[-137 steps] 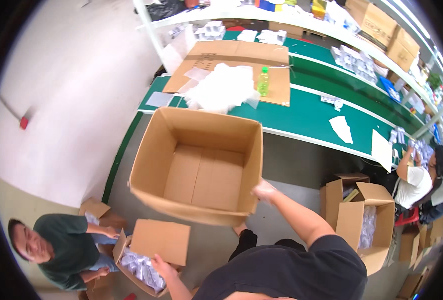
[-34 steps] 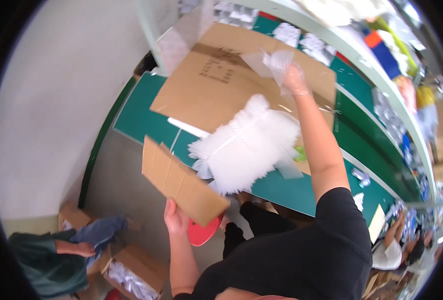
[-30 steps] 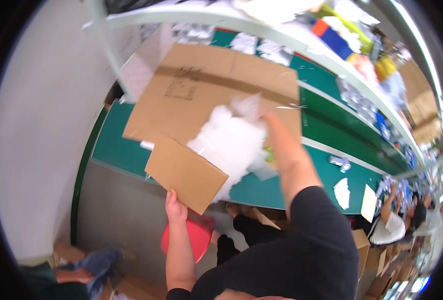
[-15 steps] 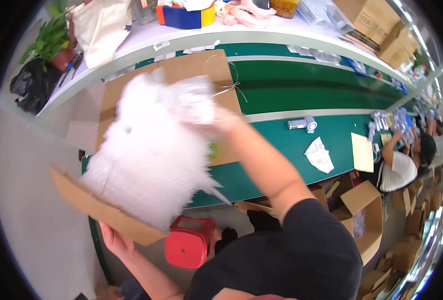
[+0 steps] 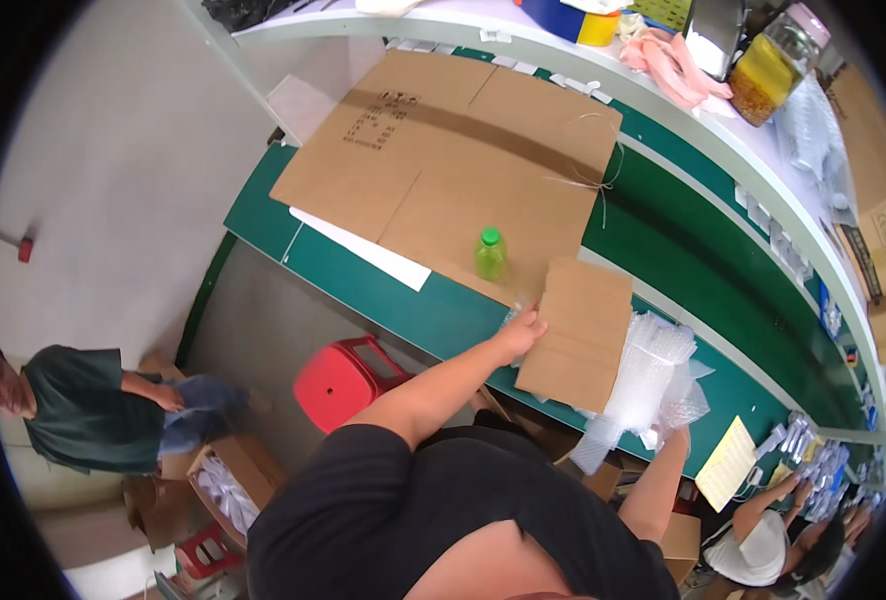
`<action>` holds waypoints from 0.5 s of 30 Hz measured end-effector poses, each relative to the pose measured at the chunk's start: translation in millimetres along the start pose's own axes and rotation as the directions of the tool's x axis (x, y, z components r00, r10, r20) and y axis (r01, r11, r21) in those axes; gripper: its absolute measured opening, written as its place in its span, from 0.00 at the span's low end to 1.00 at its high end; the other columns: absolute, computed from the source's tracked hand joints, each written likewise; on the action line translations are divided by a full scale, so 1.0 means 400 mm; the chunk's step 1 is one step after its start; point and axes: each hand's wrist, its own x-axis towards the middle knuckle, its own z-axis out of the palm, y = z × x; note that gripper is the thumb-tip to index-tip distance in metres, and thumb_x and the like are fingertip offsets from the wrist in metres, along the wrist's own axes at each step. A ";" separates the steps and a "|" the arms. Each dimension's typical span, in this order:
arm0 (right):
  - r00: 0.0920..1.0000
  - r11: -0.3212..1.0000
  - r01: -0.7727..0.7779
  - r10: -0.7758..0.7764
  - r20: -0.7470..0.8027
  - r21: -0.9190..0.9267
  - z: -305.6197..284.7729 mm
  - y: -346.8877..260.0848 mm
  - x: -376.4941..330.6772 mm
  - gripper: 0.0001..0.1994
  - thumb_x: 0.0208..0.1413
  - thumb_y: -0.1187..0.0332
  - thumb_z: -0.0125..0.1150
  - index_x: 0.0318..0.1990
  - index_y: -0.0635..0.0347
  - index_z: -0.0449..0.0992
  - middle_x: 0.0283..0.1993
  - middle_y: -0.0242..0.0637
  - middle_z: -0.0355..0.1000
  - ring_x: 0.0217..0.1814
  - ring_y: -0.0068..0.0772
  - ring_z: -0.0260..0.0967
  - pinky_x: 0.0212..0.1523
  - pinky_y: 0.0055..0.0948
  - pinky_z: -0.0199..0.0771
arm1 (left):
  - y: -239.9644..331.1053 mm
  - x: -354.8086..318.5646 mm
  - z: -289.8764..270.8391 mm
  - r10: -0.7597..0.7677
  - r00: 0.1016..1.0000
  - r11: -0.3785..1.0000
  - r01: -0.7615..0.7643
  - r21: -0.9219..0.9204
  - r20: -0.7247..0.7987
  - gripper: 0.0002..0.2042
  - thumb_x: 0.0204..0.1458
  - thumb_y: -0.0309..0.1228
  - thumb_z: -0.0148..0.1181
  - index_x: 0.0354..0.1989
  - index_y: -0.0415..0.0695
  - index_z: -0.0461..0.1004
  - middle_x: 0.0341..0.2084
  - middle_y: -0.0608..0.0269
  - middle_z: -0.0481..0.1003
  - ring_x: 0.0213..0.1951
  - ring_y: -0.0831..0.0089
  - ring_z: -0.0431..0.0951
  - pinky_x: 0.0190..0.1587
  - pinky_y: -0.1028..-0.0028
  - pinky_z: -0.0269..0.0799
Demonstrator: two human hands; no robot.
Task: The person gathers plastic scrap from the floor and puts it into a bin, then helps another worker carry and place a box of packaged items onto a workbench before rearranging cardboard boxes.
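My left hand (image 5: 521, 332) is closed on the left edge of a brown cardboard piece (image 5: 578, 335), over the front of the green bench. Clear bubble wrap (image 5: 638, 372) lies beneath the cardboard and sticks out to its right, with a bit also showing by my left fingers. At the near right end of the wrap, my right hand (image 5: 673, 440) is closed on it, its fingers partly hidden by the plastic. A green bottle (image 5: 490, 255) with a green cap stands left of the cardboard piece.
A large flat cardboard sheet (image 5: 443, 150) covers the bench's left part. Yellow paper (image 5: 727, 462) lies at the right. A red stool (image 5: 338, 385) stands below the bench edge. One person (image 5: 93, 410) is at the left, another (image 5: 758, 545) at the lower right. A shelf runs above.
The cardboard piece and bubble wrap have gone from the left over to the right side of the bench. My view has turned, and the bottle and large sheet now show fully.
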 end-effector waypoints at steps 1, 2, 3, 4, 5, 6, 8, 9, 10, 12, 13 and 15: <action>1.000 0.997 -0.016 0.015 0.010 0.076 -0.020 0.023 0.019 0.21 0.43 0.71 0.64 0.49 0.63 0.74 0.42 0.42 0.76 0.45 0.39 0.72 0.44 0.36 0.72 | 0.006 -0.008 0.002 0.019 0.997 1.000 -0.020 -0.017 -0.071 0.20 0.60 0.29 0.44 0.61 0.36 0.60 0.68 0.57 0.43 0.65 0.65 0.54 0.62 0.69 0.55; 0.999 0.987 -0.037 0.032 0.034 0.156 -0.057 0.049 0.024 0.21 0.43 0.72 0.64 0.49 0.63 0.73 0.42 0.41 0.76 0.45 0.39 0.72 0.44 0.36 0.72 | 0.023 -0.040 0.006 0.028 0.990 0.999 -0.032 -0.030 -0.136 0.20 0.60 0.30 0.45 0.59 0.35 0.62 0.69 0.56 0.41 0.66 0.64 0.52 0.62 0.69 0.56; 0.994 0.976 -0.062 0.042 0.097 0.207 -0.105 0.067 0.038 0.22 0.42 0.72 0.65 0.49 0.63 0.73 0.42 0.41 0.76 0.45 0.39 0.72 0.44 0.36 0.72 | 0.058 -0.074 0.014 0.012 0.992 0.999 -0.017 -0.038 -0.127 0.20 0.60 0.30 0.45 0.59 0.35 0.62 0.69 0.56 0.41 0.66 0.64 0.52 0.62 0.69 0.56; 0.982 0.975 -0.102 0.067 0.178 0.197 -0.162 0.082 0.059 0.22 0.42 0.72 0.65 0.49 0.64 0.73 0.42 0.41 0.76 0.46 0.39 0.72 0.44 0.35 0.72 | 0.108 -0.101 0.015 -0.093 0.980 0.993 0.079 -0.085 -0.176 0.19 0.59 0.31 0.47 0.57 0.35 0.65 0.69 0.54 0.39 0.67 0.63 0.51 0.62 0.68 0.57; 0.958 0.991 -0.124 0.106 0.266 0.053 -0.228 0.065 0.093 0.31 0.38 0.76 0.65 0.55 0.67 0.66 0.45 0.42 0.73 0.45 0.35 0.71 0.45 0.34 0.71 | 0.134 -0.118 0.008 -0.192 0.954 0.977 0.164 -0.137 -0.229 0.19 0.59 0.33 0.49 0.55 0.35 0.67 0.69 0.53 0.38 0.68 0.63 0.49 0.62 0.67 0.58; 0.923 0.989 -0.110 0.137 0.360 -0.095 -0.287 0.034 0.130 0.39 0.34 0.80 0.65 0.61 0.70 0.59 0.48 0.43 0.70 0.45 0.31 0.69 0.47 0.32 0.69 | 0.078 -0.119 -0.021 -0.245 0.941 0.962 0.205 -0.180 -0.234 0.18 0.56 0.38 0.54 0.49 0.37 0.71 0.68 0.47 0.41 0.67 0.57 0.52 0.61 0.63 0.59; 0.989 0.881 0.134 -0.088 0.121 -0.453 -0.340 -0.094 0.107 0.45 0.32 0.80 0.63 0.65 0.71 0.52 0.47 0.45 0.70 0.40 0.30 0.70 0.45 0.34 0.71 | 0.062 -0.110 -0.006 -0.151 0.944 0.952 0.219 0.214 -0.295 0.21 0.54 0.39 0.56 0.52 0.39 0.68 0.62 0.46 0.53 0.63 0.54 0.57 0.60 0.62 0.59; 0.970 0.877 -0.064 0.167 0.177 -0.476 -0.341 -0.283 0.057 0.50 0.29 0.79 0.64 0.67 0.71 0.46 0.48 0.49 0.70 0.43 0.34 0.71 0.47 0.34 0.70 | 0.056 -0.105 -0.006 -0.053 0.945 0.781 0.241 0.576 -0.323 0.24 0.53 0.41 0.58 0.56 0.41 0.66 0.56 0.46 0.66 0.59 0.51 0.63 0.60 0.61 0.59; 0.986 0.884 -0.056 0.121 0.112 -0.464 -0.354 -0.330 0.044 0.48 0.31 0.77 0.64 0.66 0.71 0.48 0.49 0.53 0.70 0.47 0.38 0.71 0.50 0.34 0.69 | 0.026 -0.072 0.021 -0.001 0.951 0.722 0.215 0.658 -0.309 0.25 0.49 0.45 0.60 0.51 0.42 0.68 0.56 0.40 0.63 0.57 0.44 0.62 0.60 0.57 0.58; 0.997 0.879 -0.023 0.055 0.053 -0.475 -0.346 -0.426 0.036 0.47 0.33 0.75 0.64 0.66 0.71 0.49 0.50 0.58 0.70 0.51 0.42 0.70 0.52 0.35 0.67 | 0.123 -0.074 0.103 0.086 0.917 0.688 0.228 0.689 -0.390 0.25 0.48 0.45 0.61 0.51 0.43 0.68 0.57 0.38 0.60 0.58 0.43 0.61 0.60 0.55 0.57; 0.995 0.750 0.078 -0.099 0.004 -0.657 -0.311 -0.498 0.017 0.43 0.36 0.74 0.63 0.65 0.71 0.51 0.52 0.58 0.69 0.54 0.45 0.68 0.54 0.34 0.66 | 0.164 -0.094 0.116 0.160 0.873 0.633 0.268 0.726 -0.461 0.25 0.48 0.45 0.61 0.51 0.43 0.68 0.59 0.36 0.58 0.58 0.41 0.60 0.60 0.54 0.56; 0.956 0.529 0.185 -0.291 0.028 -0.828 -0.223 -0.625 -0.003 0.40 0.40 0.73 0.61 0.65 0.70 0.53 0.54 0.59 0.68 0.58 0.49 0.66 0.56 0.33 0.64 | 0.143 -0.125 0.101 0.238 0.805 0.687 0.256 0.680 -0.543 0.25 0.47 0.45 0.62 0.50 0.43 0.68 0.59 0.35 0.56 0.58 0.40 0.60 0.60 0.52 0.55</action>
